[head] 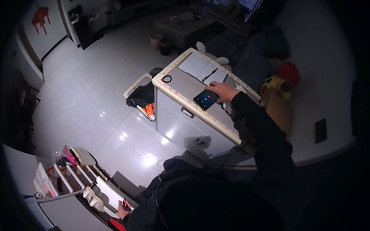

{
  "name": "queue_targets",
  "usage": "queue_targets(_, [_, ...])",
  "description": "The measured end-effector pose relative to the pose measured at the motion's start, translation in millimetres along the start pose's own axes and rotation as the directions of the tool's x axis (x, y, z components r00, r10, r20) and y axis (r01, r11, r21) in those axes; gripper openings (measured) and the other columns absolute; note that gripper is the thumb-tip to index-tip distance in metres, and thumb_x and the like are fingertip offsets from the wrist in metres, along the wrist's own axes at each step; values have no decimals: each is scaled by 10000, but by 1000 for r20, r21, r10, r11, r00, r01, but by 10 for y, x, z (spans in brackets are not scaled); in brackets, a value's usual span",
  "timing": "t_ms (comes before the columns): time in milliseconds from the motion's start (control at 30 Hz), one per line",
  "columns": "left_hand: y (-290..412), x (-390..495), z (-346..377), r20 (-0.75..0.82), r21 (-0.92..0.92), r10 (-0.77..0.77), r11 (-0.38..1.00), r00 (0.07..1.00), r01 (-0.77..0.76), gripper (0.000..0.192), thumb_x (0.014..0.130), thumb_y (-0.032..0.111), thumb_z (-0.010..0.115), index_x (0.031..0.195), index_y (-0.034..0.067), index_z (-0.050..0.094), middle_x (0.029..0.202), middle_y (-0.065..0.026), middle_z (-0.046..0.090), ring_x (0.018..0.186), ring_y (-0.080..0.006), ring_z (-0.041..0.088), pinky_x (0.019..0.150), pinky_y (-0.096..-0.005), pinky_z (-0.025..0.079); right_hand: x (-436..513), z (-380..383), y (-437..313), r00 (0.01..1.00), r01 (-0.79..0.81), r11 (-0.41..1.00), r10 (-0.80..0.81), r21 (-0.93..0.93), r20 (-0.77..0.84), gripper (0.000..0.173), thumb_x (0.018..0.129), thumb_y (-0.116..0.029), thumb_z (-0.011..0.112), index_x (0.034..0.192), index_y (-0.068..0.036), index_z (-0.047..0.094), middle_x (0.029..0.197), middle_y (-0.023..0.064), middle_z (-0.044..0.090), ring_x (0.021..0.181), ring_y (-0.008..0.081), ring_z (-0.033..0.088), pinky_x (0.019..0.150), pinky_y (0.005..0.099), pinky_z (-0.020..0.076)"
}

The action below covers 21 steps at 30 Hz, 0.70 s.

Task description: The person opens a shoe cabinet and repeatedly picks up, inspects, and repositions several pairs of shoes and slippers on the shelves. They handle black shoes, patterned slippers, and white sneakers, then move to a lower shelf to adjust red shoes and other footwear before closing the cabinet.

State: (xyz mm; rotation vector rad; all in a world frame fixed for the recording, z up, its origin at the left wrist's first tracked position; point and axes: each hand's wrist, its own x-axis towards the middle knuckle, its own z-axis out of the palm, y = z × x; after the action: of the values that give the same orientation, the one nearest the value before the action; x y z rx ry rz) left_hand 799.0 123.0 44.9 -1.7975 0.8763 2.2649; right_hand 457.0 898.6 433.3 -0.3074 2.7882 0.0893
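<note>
My right hand (225, 90), in a dark sleeve, grips one end of a smartphone (205, 100). The phone's screen is lit, and it is over the top of a cabinet (180, 82) with patterned cream edging. Beyond the hand lies an open notebook (195, 65) with a black pen (210, 75) across it. Down at the lower left, my left hand (123, 209) is beside a white panel (111, 192) of an open shoe compartment. Its fingers are bent, and whether they hold anything is unclear. Pale shoes (94, 199) stand close by, and a red object (117, 224) is below the wrist.
A black ring (167, 78) lies near the cabinet's corner. Beside the cabinet, a cardboard box (276, 112) stands before a yellow plush toy (276, 83) with a red cap. A black bag (141, 95) rests on a low stand. Upright dividers (62, 179) line the shoe cabinet's top.
</note>
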Motion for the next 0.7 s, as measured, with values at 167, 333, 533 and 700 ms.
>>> queue_targets(167, [-20, 68, -96, 51, 49, -2, 999, 999, 0, 295, 1055, 421, 597, 1043, 128, 581, 954, -26, 694, 753, -190, 660, 629, -313, 542, -44, -31, -7, 999, -23, 1000, 23, 5, -39, 962, 649, -79, 903, 1494, -245, 476, 1462, 175, 485, 1264, 403, 581, 1054, 466, 502])
queue_targets(333, [-51, 208, -251, 49, 30, -15, 999, 999, 13, 300, 1056, 418, 597, 1047, 118, 598, 935, -16, 692, 752, -188, 654, 631, -314, 541, -282, -475, -226, 968, -53, 986, 89, 156, -236, 946, 678, -53, 886, 1523, -172, 476, 1412, 192, 554, 1275, 382, 577, 1048, 440, 503])
queue_targets(533, [-80, 281, -407, -12, 31, -62, 998, 998, 62, 309, 1059, 403, 595, 1024, 96, 615, 906, -21, 675, 763, -190, 649, 632, -317, 538, -213, -405, -1089, 898, 195, 968, -112, 156, -425, 591, 852, -215, 752, 1403, -69, 598, 1178, 202, 711, 1030, 373, 697, 909, 431, 563])
queue_targets(700, [-358, 4, -233, 85, -26, 94, 995, 992, -92, 303, 1081, 339, 544, 1018, 51, 613, 853, -68, 644, 704, -176, 646, 547, -279, 508, 627, 344, -2415, 865, 502, 823, -480, 266, -147, 532, 874, -201, 759, 1357, -36, 605, 1166, 220, 712, 1059, 412, 672, 907, 475, 546])
